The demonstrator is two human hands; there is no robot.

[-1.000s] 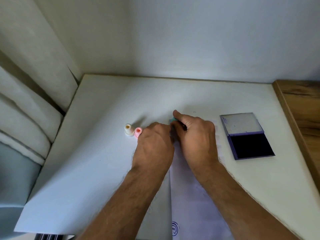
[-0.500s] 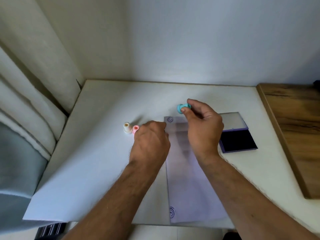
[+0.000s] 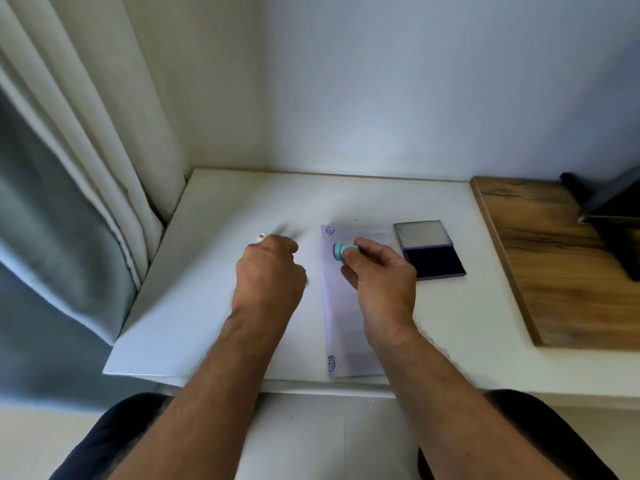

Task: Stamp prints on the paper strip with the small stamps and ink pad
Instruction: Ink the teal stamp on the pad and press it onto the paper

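White table point(image 3: 214, 317), taking up most of the view, wood board point(image 3: 554, 258) butting its right edge, curtain point(image 3: 69, 188) hanging at its left. On the table, paper strip point(image 3: 341, 320) laid lengthwise — far end near the wall, near end at the table's front lip. Two prints on the strip already: one at the far left corner point(image 3: 330, 231), one at the near left corner point(image 3: 331, 363), with the long middle unmarked. Ink pad point(image 3: 434, 259) just right of the strip's far end, lid flipped back, dark pad exposed.

Left hand point(image 3: 268, 275) left of the strip, fingers curled loosely down toward the table; whether anything is pinched underneath cannot be told. Cream stamp point(image 3: 262, 235) peeking out just beyond its knuckles.

Right hand point(image 3: 379, 278) above the strip's far half, thumb and fingertips pinching the teal stamp point(image 3: 341, 251). Stamp tipped on its side, face turned left, clear of the paper, close under the far print.

Risks, as a guess: strip no longer pinned by anything, so likely to skid or lift with the stamp and smear the print. Tilted landing — only a partial ring. Stamp probably short of ink unless taken back to the pad. Wet face brushing the left hand or bare table also possible.
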